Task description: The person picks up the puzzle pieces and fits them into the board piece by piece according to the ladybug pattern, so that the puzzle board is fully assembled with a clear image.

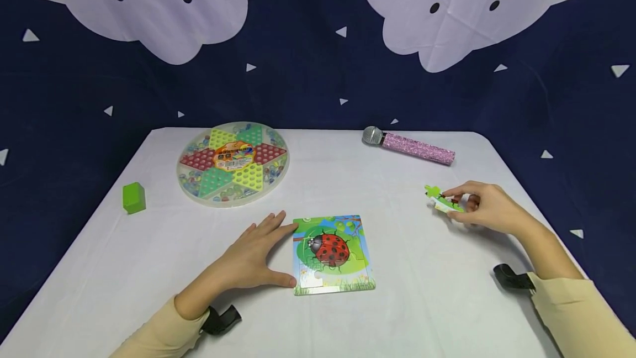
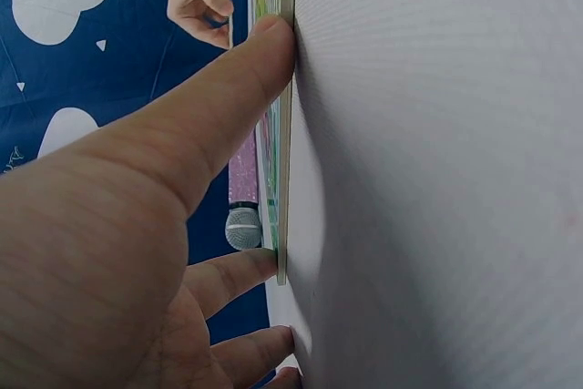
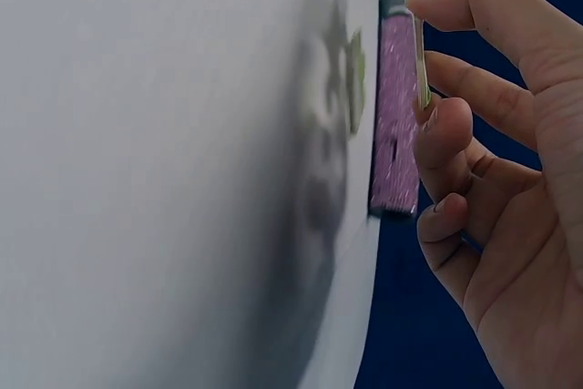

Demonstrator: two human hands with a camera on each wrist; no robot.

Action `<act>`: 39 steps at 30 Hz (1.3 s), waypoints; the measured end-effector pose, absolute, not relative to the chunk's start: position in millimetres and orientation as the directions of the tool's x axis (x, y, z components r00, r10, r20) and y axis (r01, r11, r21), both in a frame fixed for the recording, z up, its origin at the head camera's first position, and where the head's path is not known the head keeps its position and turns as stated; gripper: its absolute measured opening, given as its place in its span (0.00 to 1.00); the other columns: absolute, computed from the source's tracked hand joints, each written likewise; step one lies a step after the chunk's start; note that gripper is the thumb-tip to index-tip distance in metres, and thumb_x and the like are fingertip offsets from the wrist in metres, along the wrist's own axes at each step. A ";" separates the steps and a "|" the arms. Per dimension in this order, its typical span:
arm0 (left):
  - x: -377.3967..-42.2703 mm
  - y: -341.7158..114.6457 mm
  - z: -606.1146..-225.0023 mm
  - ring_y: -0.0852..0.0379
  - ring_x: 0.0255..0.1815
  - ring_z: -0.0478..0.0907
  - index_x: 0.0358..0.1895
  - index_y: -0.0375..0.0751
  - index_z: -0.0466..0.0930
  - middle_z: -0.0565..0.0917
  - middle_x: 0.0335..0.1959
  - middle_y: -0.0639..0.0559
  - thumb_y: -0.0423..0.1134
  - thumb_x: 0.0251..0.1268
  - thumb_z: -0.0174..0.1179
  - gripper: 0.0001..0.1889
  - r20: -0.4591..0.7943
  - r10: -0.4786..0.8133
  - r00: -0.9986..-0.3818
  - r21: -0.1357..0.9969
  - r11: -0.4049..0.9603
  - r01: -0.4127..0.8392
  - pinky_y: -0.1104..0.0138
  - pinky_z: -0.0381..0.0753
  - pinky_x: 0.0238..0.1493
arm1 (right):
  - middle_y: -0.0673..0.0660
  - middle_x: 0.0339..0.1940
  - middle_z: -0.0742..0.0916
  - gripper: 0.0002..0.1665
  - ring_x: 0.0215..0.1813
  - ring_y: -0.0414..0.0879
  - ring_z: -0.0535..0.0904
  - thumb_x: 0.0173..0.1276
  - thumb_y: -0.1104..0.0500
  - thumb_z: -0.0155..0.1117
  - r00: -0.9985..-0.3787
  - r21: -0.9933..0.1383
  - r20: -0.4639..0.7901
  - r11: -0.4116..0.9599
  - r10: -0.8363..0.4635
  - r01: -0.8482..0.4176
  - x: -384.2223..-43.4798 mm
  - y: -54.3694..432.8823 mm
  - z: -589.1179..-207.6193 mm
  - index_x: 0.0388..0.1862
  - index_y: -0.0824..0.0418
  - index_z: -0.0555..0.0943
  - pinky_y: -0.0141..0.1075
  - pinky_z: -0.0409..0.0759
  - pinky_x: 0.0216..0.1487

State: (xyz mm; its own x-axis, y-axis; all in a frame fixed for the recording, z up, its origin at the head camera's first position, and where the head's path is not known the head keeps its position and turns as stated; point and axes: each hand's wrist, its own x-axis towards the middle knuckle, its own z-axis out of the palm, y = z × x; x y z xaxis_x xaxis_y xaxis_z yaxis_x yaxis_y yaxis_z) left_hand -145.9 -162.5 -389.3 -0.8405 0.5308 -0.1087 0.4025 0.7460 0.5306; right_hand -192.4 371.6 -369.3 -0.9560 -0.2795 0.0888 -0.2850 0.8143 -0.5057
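Note:
A square ladybug jigsaw puzzle (image 1: 332, 248) lies flat on the table, a white patch at its lower left. My left hand (image 1: 252, 253) spreads beside it, with thumb and index finger touching its left edge near the two corners. In the left wrist view the thumb (image 2: 219, 102) presses on the puzzle's rim. Over to the right, my right hand (image 1: 489, 208) pinches a thin puzzle piece (image 1: 449, 205) edgewise, just above the table. Another green puzzle piece (image 3: 355, 84) lies on the cloth beside that hand in the right wrist view.
A round Chinese checkers set (image 1: 232, 163) with marbles sits at the back left. Left of it stands a green block (image 1: 133, 198). A pink glittery microphone (image 1: 417, 148) lies at the back right. Dark blue cloth with clouds hangs behind the white table (image 1: 328, 181).

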 end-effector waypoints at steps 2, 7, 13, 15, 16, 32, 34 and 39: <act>-145.9 -162.5 -389.3 0.33 0.90 0.51 0.83 0.47 0.66 0.56 0.89 0.38 0.66 0.46 0.83 0.60 -0.108 0.531 -0.840 0.531 0.745 0.403 0.30 0.52 0.84 | 0.52 0.40 0.86 0.24 0.24 0.35 0.71 0.60 0.60 0.84 -0.948 -0.516 0.099 0.799 -0.303 -0.310 -192.4 365.2 -366.6 0.56 0.57 0.90 0.30 0.70 0.22; -145.8 -162.3 -389.3 0.33 0.90 0.51 0.84 0.47 0.66 0.56 0.89 0.38 0.66 0.46 0.83 0.60 -0.115 0.527 -0.842 0.529 0.750 0.397 0.30 0.52 0.85 | 0.50 0.40 0.87 0.24 0.25 0.33 0.74 0.58 0.61 0.85 -0.926 -0.539 0.125 0.760 -0.356 -0.364 -192.2 346.0 -362.9 0.55 0.56 0.90 0.30 0.73 0.22; -145.7 -161.2 -388.6 0.34 0.90 0.50 0.84 0.47 0.65 0.55 0.89 0.39 0.66 0.46 0.83 0.61 -0.125 0.525 -0.842 0.535 0.750 0.389 0.31 0.51 0.85 | 0.46 0.39 0.87 0.24 0.24 0.32 0.74 0.59 0.61 0.85 -0.885 -0.551 0.162 0.704 -0.436 -0.448 -190.7 322.0 -362.8 0.54 0.51 0.90 0.30 0.74 0.22; -146.0 -160.9 -388.8 0.34 0.90 0.50 0.84 0.48 0.65 0.55 0.89 0.39 0.66 0.46 0.83 0.61 -0.127 0.526 -0.841 0.537 0.749 0.388 0.31 0.50 0.85 | 0.45 0.39 0.86 0.24 0.24 0.32 0.75 0.59 0.61 0.84 -0.872 -0.556 0.166 0.687 -0.461 -0.469 -189.7 314.3 -363.4 0.55 0.50 0.90 0.30 0.74 0.22; -146.3 -160.9 -389.1 0.34 0.90 0.50 0.84 0.48 0.65 0.54 0.89 0.39 0.66 0.46 0.83 0.61 -0.129 0.525 -0.841 0.537 0.750 0.386 0.31 0.50 0.85 | 0.45 0.40 0.86 0.24 0.24 0.32 0.75 0.59 0.61 0.84 -0.866 -0.558 0.165 0.680 -0.471 -0.476 -189.2 310.4 -363.7 0.55 0.49 0.90 0.30 0.74 0.22; -147.6 -161.4 -389.8 0.34 0.90 0.50 0.84 0.48 0.65 0.54 0.89 0.39 0.66 0.47 0.83 0.61 -0.126 0.526 -0.841 0.533 0.751 0.390 0.31 0.50 0.85 | 0.38 0.46 0.88 0.28 0.26 0.34 0.79 0.58 0.60 0.84 -0.805 -0.600 0.086 0.615 -0.588 -0.513 -177.5 247.6 -357.5 0.57 0.41 0.90 0.30 0.78 0.28; -147.4 -161.6 -389.6 0.34 0.90 0.50 0.84 0.48 0.65 0.54 0.89 0.39 0.66 0.47 0.83 0.61 -0.129 0.526 -0.841 0.536 0.750 0.387 0.31 0.50 0.85 | 0.39 0.46 0.88 0.28 0.26 0.33 0.79 0.58 0.59 0.84 -0.790 -0.602 0.079 0.603 -0.607 -0.524 -175.0 240.1 -358.0 0.57 0.41 0.90 0.30 0.78 0.28; -148.1 -161.5 -389.3 0.34 0.90 0.49 0.84 0.48 0.65 0.54 0.90 0.39 0.66 0.47 0.82 0.60 -0.133 0.528 -0.839 0.536 0.750 0.387 0.31 0.50 0.85 | 0.42 0.48 0.89 0.26 0.25 0.31 0.78 0.60 0.58 0.83 -0.750 -0.595 0.065 0.577 -0.659 -0.559 -168.6 222.4 -358.4 0.57 0.43 0.90 0.29 0.79 0.28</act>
State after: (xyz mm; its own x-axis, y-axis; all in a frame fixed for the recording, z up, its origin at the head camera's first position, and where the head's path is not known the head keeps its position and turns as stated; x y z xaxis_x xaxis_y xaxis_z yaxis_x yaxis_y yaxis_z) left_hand -148.1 -161.5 -389.3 -0.8387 0.5282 -0.1325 0.3875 0.7499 0.5362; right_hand -168.6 222.4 -358.4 -0.7495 -0.6587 0.0654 -0.5592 0.5771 -0.5952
